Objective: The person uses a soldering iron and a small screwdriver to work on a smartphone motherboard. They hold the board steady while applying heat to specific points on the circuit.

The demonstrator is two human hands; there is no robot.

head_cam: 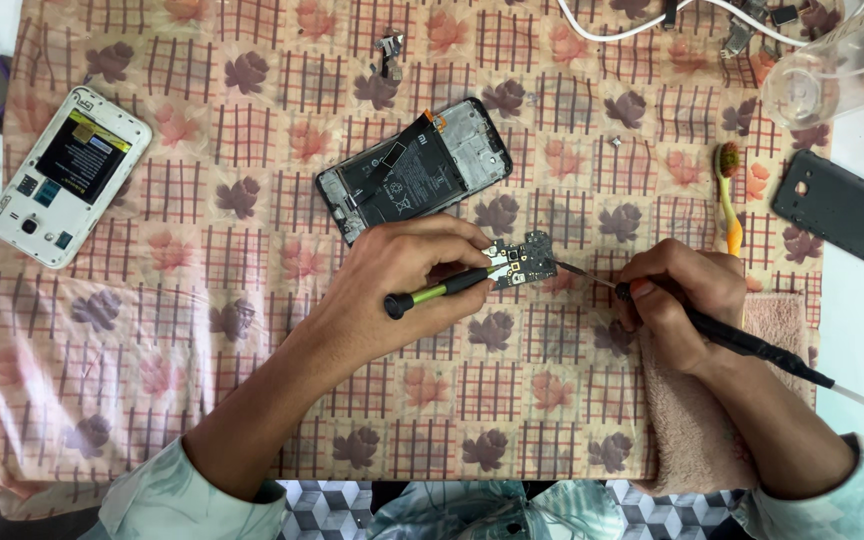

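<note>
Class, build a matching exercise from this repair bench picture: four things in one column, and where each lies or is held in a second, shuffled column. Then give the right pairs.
Things
1. white opened phone
2. toothbrush
3. small circuit board
4. black back cover

Places
A. off the cloth, at the right edge of the table
B. between the two hands
C. on the cloth's far left
D. on the cloth, just above the right hand

Pairs: 1-C, 2-D, 3-B, 4-A

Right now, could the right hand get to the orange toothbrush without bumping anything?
Probably yes. The toothbrush lies just beyond the right hand with only bare cloth between, but that hand already holds a soldering iron.
</note>
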